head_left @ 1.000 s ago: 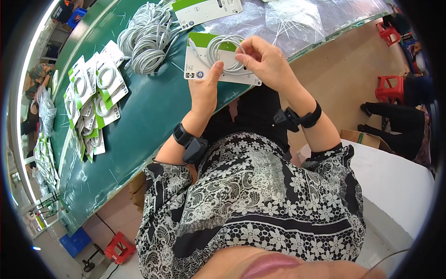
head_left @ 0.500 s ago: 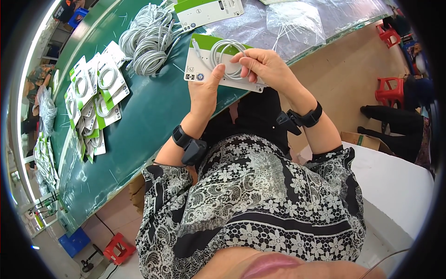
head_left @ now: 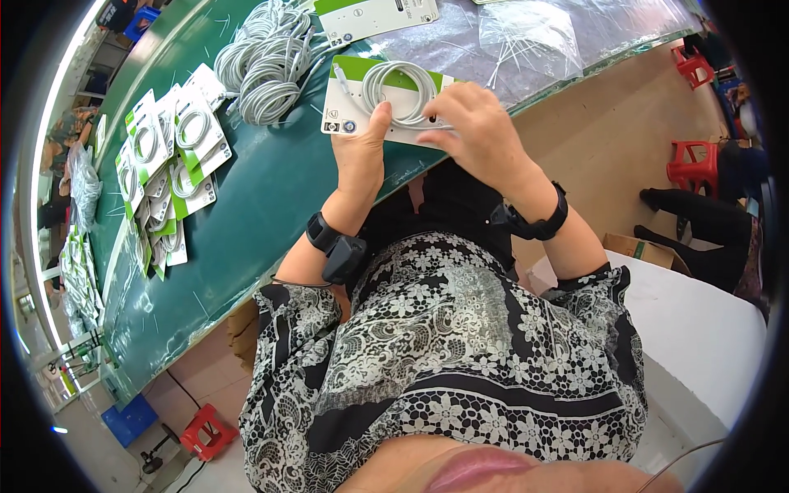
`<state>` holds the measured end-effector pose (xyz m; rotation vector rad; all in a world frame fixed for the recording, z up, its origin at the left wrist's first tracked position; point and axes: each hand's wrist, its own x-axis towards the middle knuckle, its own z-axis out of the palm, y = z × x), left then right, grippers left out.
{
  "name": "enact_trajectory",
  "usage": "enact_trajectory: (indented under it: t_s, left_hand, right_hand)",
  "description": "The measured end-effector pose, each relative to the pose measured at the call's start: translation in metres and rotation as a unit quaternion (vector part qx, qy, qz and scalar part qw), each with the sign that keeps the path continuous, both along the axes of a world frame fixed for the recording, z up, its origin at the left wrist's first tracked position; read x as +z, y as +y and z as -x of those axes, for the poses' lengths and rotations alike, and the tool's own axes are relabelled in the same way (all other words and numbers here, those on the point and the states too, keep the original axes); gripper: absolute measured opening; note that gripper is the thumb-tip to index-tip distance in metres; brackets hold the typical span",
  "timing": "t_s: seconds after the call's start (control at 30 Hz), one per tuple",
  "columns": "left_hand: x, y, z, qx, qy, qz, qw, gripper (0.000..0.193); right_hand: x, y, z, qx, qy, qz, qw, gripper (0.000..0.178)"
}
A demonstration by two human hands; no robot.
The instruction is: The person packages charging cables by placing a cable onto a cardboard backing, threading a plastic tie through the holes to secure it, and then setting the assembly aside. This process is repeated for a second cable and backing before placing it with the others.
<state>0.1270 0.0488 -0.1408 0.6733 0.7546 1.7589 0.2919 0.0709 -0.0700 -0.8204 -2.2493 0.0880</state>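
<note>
My left hand (head_left: 362,156) grips a white and green packaging card (head_left: 345,107) by its near edge, with the thumb pressed on a coil of light-grey cable (head_left: 374,86). The coil lies on the card's face, and one connector end points to the upper left. Over the card's right end is my right hand (head_left: 481,135); its thumb and forefinger stand apart around a strand of cable, its other fingers are curled and partly hidden. Several thin white ties (head_left: 514,53) lie in a clear plastic bag beyond the right hand.
On the green table (head_left: 255,189) at left lies a pile of cards with coiled cables (head_left: 168,164). A heap of loose grey cables (head_left: 263,70) sits beyond my left hand, beside another green and white card (head_left: 374,20). Red stools (head_left: 694,164) stand at right.
My right thumb and forefinger have spread from a pinch at the coil, and the hand has shifted slightly right. The card has moved a little up and left in my left hand.
</note>
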Motion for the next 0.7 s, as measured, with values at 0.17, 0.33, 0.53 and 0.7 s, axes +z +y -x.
enact_trajectory:
  t_s: [0.17,0.33,0.53,0.7]
  left_hand:
    - [0.001,-0.004,0.002,-0.012,0.004,0.027,1.0,0.045]
    - [0.0,-0.002,0.006,-0.031,-0.011,0.014,0.999,0.045]
    - [0.0,-0.003,0.005,-0.049,-0.012,0.01,0.999,0.047]
    - [0.004,-0.005,0.001,-0.061,-0.018,0.026,0.998,0.04]
  right_hand:
    - [-0.011,-0.003,0.002,0.055,-0.054,0.029,0.997,0.031]
    - [-0.01,-0.004,0.0,0.077,-0.068,0.051,0.993,0.034]
    - [-0.005,-0.001,-0.007,0.057,-0.087,0.041,0.994,0.038]
    - [-0.006,0.003,-0.008,0.0,-0.078,-0.074,0.994,0.031]
